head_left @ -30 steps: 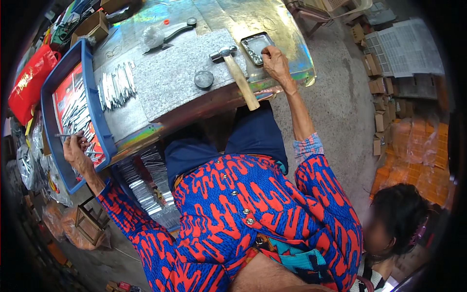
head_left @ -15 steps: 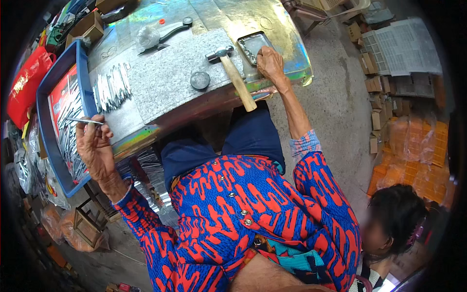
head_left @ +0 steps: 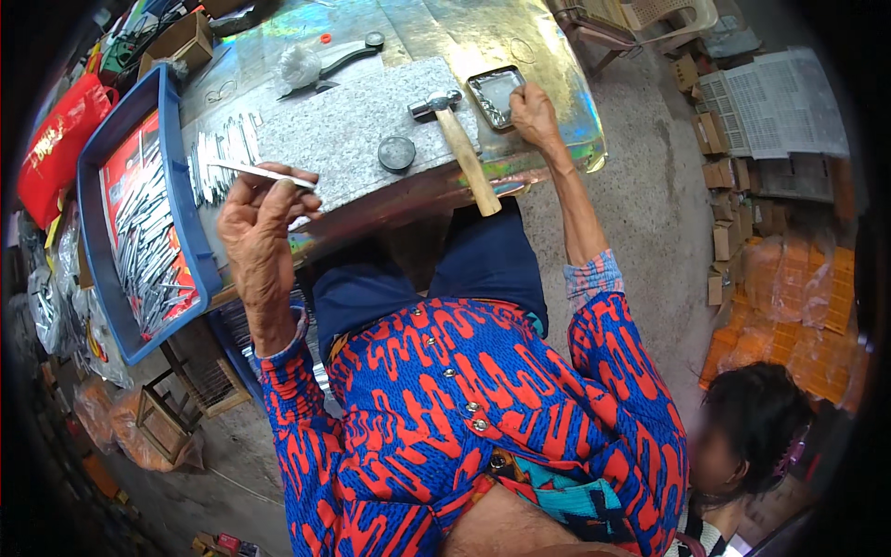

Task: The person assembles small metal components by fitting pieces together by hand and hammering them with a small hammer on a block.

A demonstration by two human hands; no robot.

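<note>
Moved from blue tray (head_left: 176,200) over the slab (head_left: 343,139).
Left hand (head_left: 260,227) pinching metal strip (head_left: 264,173) at fingertips; right hand (head_left: 534,113) closed at small tin (head_left: 492,93).

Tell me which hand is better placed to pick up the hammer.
Right. The right hand rests at the small metal tray, just beside the hammer, and seems to hold nothing. The left hand is farther off, its fingers pinching a metal strip.

Speckled matt granite slab (head_left: 343,130) lay on glossy iridescent sheet-metal tabletop (head_left: 445,32); hammer (head_left: 459,144) had wooden handle, shiny steel head.
</note>
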